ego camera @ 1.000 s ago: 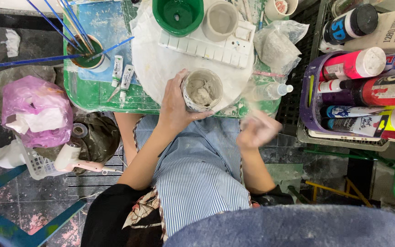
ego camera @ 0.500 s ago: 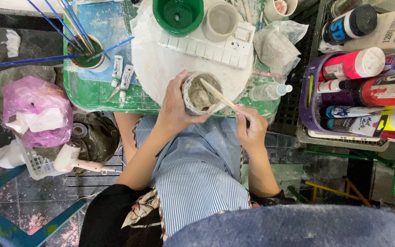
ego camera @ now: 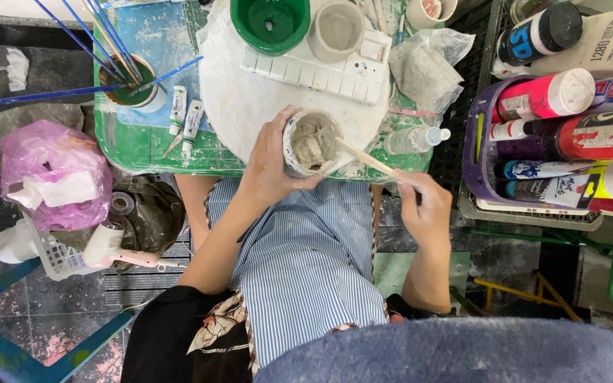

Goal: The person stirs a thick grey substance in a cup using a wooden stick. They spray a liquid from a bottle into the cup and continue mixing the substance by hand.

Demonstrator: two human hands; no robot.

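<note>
At the near edge of the round white board, your left hand is wrapping the grey paste-filled cup, while your right hand is pinching a wooden stick, now dipped back in, resuming stirring.

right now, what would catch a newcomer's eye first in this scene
At the centre, the left hand grips a small cup of pale grey paste, while the right hand holds a wooden stick dipped into it. To the right, a purple basket packed with bright paint bottles stands out.
</note>
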